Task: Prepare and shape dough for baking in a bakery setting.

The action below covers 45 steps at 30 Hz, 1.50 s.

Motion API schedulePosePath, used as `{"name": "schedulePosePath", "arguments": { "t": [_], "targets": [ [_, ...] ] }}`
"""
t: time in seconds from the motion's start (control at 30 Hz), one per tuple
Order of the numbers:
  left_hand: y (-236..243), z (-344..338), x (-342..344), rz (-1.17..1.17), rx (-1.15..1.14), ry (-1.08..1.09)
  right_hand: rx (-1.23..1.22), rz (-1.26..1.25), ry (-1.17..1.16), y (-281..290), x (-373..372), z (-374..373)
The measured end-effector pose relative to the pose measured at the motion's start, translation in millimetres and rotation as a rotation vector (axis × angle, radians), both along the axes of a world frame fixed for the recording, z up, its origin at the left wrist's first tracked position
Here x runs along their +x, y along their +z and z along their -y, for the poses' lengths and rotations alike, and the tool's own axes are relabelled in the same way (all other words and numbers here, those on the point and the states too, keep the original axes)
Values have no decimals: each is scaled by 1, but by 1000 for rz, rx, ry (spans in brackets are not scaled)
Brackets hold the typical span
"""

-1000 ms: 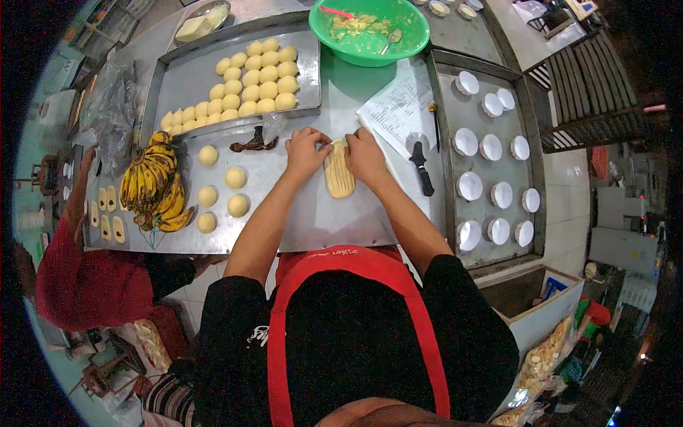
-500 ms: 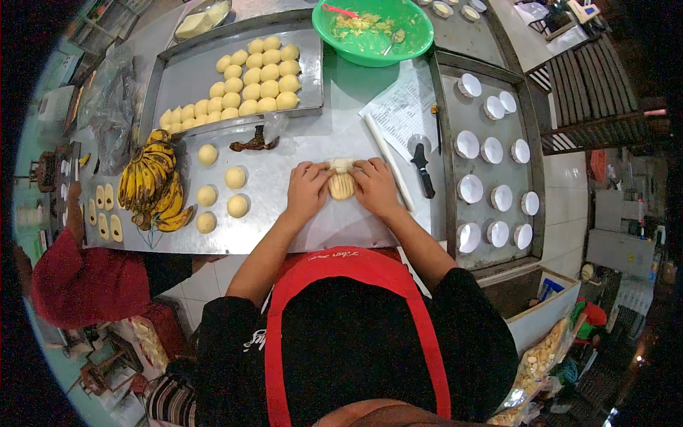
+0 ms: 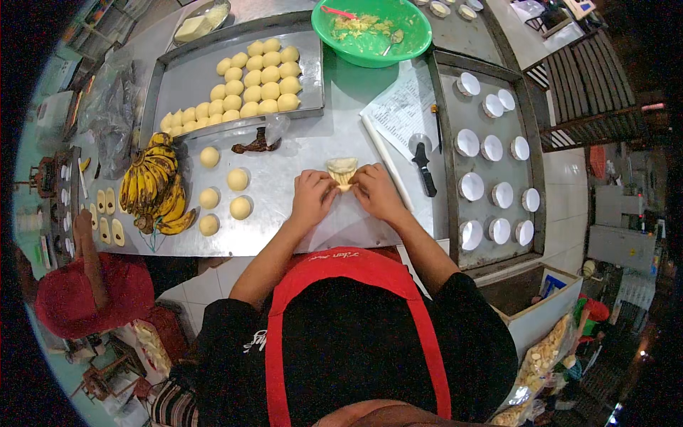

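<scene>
Reaches in with both forearms (image 3: 269,255), angling them inward over the table (image 3: 295,149), bringing them almost together at the fingertips. Holds the left hand (image 3: 313,196) back uppermost, slanting forward and to the right; mirrors that with the right hand (image 3: 377,191), slanting forward and to the left. And there, bends the fingers on both sides and pinches the near end of the slit dough piece (image 3: 342,166), one hand at each corner! Hard to make out the exact placing of each thumb, or any lift at that near end.

Lies right between the hands, this dough, on the table beyond the red apron (image 3: 345,267), left of the white rolling pin (image 3: 386,164). Points its long axis straight away from the body: smooth, pale, rounded end farthest off, narrower slit end toward the apron. Runs its slits lengthwise, drawing in toward the pinch. Has loose dough balls (image 3: 237,179) well off to the left.
</scene>
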<state>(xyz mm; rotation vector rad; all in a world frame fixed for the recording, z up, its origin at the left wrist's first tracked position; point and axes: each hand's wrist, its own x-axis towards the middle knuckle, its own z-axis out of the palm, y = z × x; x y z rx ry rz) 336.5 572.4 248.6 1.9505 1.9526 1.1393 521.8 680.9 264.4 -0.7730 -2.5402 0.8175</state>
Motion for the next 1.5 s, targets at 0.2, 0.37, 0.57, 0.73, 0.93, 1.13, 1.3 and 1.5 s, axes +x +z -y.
{"name": "schedulePosePath", "arguments": {
  "t": [0.2, 0.37, 0.57, 0.73, 0.93, 1.13, 1.3, 1.5],
  "targets": [
    [12, -32, -11, 93, -236, 159, -50, 76, -162, 0, -25, -21],
    [18, -40, -20, 139, -312, 149, 52, 56, -147, 11, -29, -32],
    [11, -55, -35, 316, -385, 88, -20, 31, 110, 5, -45, -50],
    [23, -57, -42, -17, -431, -109, 5, 484, 264, 17, -59, -58],
    [25, -36, -36, 431, -487, -87, -165, 274, 325, 23, -58, -56],
    [30, -12, -21, 339, -300, -42, -66, 340, 346, 10, -51, -47],
    [-7, 21, 5, 1299, -251, 388, 67, 187, 192, 43, -38, -6],
    [51, 33, 18, 2026, -649, 103, 133, -23, -38, 84, -10, 66]
  ]
}}
